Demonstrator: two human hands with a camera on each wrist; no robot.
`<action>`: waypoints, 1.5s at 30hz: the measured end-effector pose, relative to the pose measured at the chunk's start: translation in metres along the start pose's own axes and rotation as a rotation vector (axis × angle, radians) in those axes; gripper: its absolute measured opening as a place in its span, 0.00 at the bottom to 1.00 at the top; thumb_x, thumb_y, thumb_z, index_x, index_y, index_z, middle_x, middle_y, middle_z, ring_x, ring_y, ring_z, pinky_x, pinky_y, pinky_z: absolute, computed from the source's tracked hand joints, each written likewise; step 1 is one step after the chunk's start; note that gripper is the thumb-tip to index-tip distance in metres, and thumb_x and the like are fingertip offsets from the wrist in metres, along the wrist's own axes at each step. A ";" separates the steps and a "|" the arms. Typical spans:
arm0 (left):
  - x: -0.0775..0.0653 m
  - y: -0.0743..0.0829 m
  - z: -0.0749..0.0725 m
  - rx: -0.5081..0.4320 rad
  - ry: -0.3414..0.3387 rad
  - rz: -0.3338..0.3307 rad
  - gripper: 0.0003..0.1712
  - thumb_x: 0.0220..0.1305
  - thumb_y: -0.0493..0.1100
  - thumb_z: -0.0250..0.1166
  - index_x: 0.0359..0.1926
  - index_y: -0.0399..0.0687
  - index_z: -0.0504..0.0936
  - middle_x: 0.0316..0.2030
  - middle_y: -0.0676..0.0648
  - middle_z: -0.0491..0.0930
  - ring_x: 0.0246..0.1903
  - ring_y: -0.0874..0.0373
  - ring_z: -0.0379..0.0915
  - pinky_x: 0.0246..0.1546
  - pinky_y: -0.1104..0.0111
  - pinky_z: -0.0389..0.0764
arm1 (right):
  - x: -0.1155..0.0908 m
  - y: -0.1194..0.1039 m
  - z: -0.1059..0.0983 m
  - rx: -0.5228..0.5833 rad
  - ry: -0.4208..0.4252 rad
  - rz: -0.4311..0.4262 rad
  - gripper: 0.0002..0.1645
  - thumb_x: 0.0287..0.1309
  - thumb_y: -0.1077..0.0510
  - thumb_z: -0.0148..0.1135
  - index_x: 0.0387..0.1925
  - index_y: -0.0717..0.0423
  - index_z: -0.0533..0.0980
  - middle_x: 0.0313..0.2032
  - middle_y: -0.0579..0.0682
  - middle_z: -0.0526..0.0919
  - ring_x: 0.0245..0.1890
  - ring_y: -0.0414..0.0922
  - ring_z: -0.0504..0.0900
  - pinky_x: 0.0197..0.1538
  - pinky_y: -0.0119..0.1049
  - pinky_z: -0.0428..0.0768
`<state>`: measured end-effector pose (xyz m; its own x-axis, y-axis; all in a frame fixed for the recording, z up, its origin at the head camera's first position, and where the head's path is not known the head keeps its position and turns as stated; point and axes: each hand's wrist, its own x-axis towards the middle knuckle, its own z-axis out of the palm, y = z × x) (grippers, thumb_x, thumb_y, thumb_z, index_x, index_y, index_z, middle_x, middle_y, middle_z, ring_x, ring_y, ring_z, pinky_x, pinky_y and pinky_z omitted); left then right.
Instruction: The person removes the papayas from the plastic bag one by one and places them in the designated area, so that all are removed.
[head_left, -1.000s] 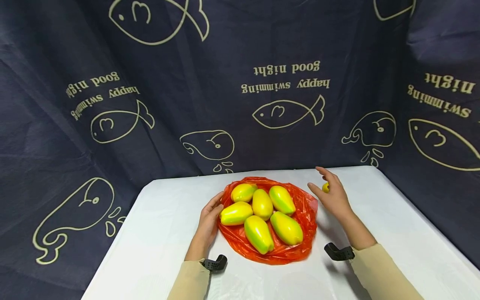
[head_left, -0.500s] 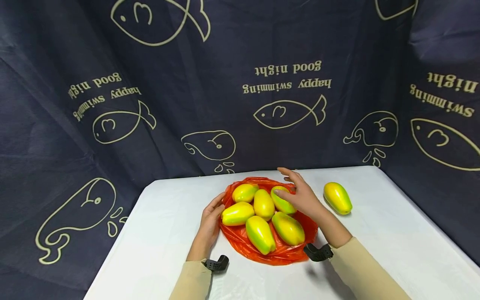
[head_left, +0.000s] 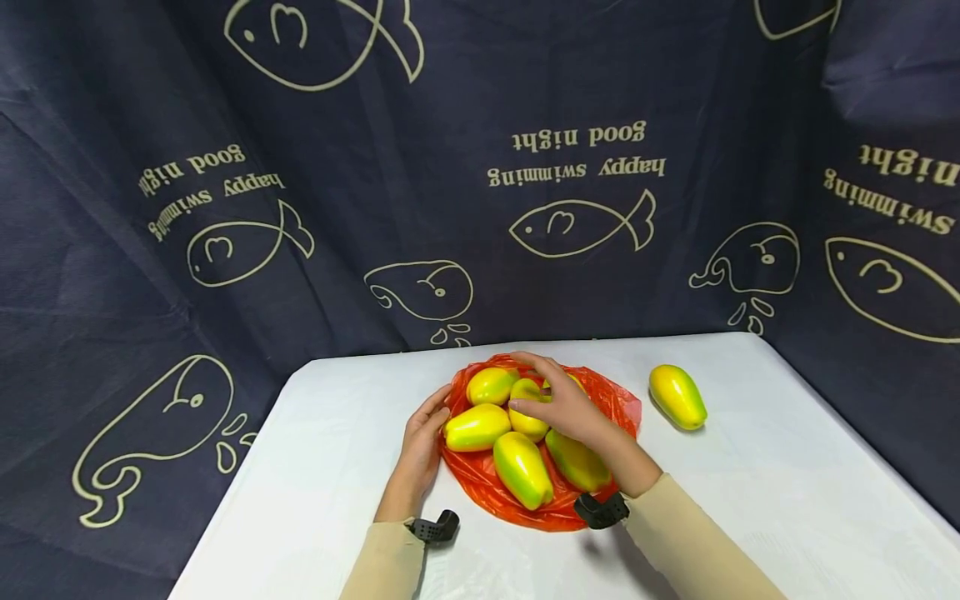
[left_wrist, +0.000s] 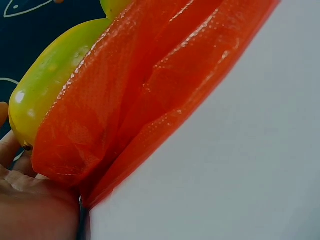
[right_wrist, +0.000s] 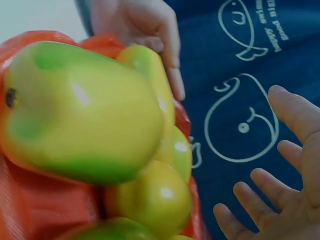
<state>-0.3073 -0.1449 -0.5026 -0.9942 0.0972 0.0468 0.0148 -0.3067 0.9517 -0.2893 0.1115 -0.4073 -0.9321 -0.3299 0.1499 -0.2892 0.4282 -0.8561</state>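
A red plastic bag (head_left: 543,518) lies opened out, holding several yellow-green papayas (head_left: 522,471). My left hand (head_left: 420,437) rests against the bag's left rim, fingers lightly bent beside the leftmost papaya (head_left: 476,427). The left wrist view has the bag's red film (left_wrist: 135,100) by the palm, with a papaya (left_wrist: 55,75) beyond it. Over the bag hovers my right hand (head_left: 562,408), thumb and fingers spread apart, partly hiding the papayas beneath. In the right wrist view these fingers (right_wrist: 252,197) hold nothing; a large papaya (right_wrist: 85,112) fills the left.
One more papaya (head_left: 678,397) lies outside the bag, to its right on the white table (head_left: 315,467). A dark blue curtain (head_left: 420,200) printed with fish and whales hangs behind the table and along its sides.
My right hand has moved left, away from the lone papaya and over the bag, bringing that papaya fully into sight. The left hand stays at the bag's left rim.
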 end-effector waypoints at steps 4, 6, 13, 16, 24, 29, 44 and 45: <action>-0.001 0.000 0.001 -0.001 0.006 -0.009 0.27 0.75 0.37 0.49 0.73 0.45 0.66 0.74 0.44 0.63 0.73 0.49 0.58 0.64 0.74 0.73 | 0.001 0.001 0.012 0.007 -0.023 0.029 0.44 0.56 0.46 0.71 0.72 0.32 0.62 0.73 0.45 0.62 0.71 0.57 0.64 0.68 0.61 0.71; -0.001 0.000 0.002 -0.007 0.008 -0.014 0.27 0.75 0.36 0.49 0.73 0.46 0.66 0.74 0.44 0.63 0.73 0.50 0.58 0.64 0.75 0.73 | 0.002 0.001 0.018 -0.004 -0.032 0.035 0.44 0.56 0.47 0.72 0.72 0.33 0.63 0.72 0.45 0.63 0.70 0.57 0.66 0.66 0.60 0.74; -0.002 0.000 0.001 -0.003 0.003 -0.001 0.27 0.75 0.36 0.48 0.73 0.45 0.66 0.74 0.43 0.63 0.72 0.51 0.60 0.60 0.78 0.75 | 0.014 0.000 0.033 -0.103 -0.081 -0.037 0.41 0.54 0.49 0.73 0.69 0.35 0.67 0.71 0.46 0.67 0.68 0.53 0.68 0.68 0.56 0.73; 0.000 -0.001 0.000 -0.008 0.000 0.007 0.27 0.75 0.35 0.48 0.73 0.44 0.66 0.73 0.43 0.64 0.70 0.53 0.62 0.60 0.78 0.75 | 0.019 -0.001 0.037 -0.135 -0.113 -0.080 0.40 0.54 0.48 0.73 0.68 0.38 0.69 0.69 0.48 0.70 0.67 0.53 0.69 0.69 0.57 0.71; -0.002 0.000 0.002 -0.018 0.008 0.004 0.26 0.76 0.37 0.47 0.72 0.43 0.67 0.72 0.42 0.65 0.66 0.55 0.67 0.59 0.77 0.76 | 0.026 -0.001 0.047 -0.151 -0.202 -0.064 0.37 0.54 0.48 0.73 0.66 0.44 0.72 0.66 0.53 0.75 0.67 0.53 0.70 0.71 0.55 0.69; -0.002 0.001 0.001 0.009 0.000 0.005 0.26 0.77 0.40 0.47 0.72 0.47 0.67 0.73 0.44 0.65 0.66 0.58 0.68 0.59 0.77 0.76 | 0.029 -0.003 0.051 -0.209 -0.256 -0.074 0.36 0.54 0.49 0.73 0.65 0.47 0.73 0.64 0.52 0.76 0.64 0.52 0.72 0.71 0.53 0.70; -0.002 0.002 -0.001 -0.010 -0.020 -0.008 0.27 0.76 0.41 0.48 0.73 0.45 0.66 0.74 0.45 0.64 0.72 0.50 0.60 0.64 0.74 0.73 | 0.033 0.000 0.063 -0.410 -0.272 -0.091 0.36 0.53 0.47 0.74 0.64 0.42 0.74 0.62 0.45 0.77 0.63 0.49 0.70 0.69 0.50 0.71; -0.002 0.003 0.000 -0.020 -0.020 -0.009 0.26 0.76 0.41 0.48 0.73 0.45 0.66 0.74 0.45 0.64 0.73 0.50 0.59 0.64 0.74 0.73 | 0.034 0.001 0.064 -0.424 -0.276 -0.092 0.37 0.52 0.47 0.74 0.64 0.42 0.74 0.62 0.45 0.77 0.63 0.49 0.70 0.68 0.50 0.71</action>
<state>-0.3055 -0.1463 -0.5004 -0.9919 0.1192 0.0441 0.0031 -0.3246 0.9459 -0.3068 0.0469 -0.4343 -0.8228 -0.5675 0.0306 -0.4838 0.6714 -0.5614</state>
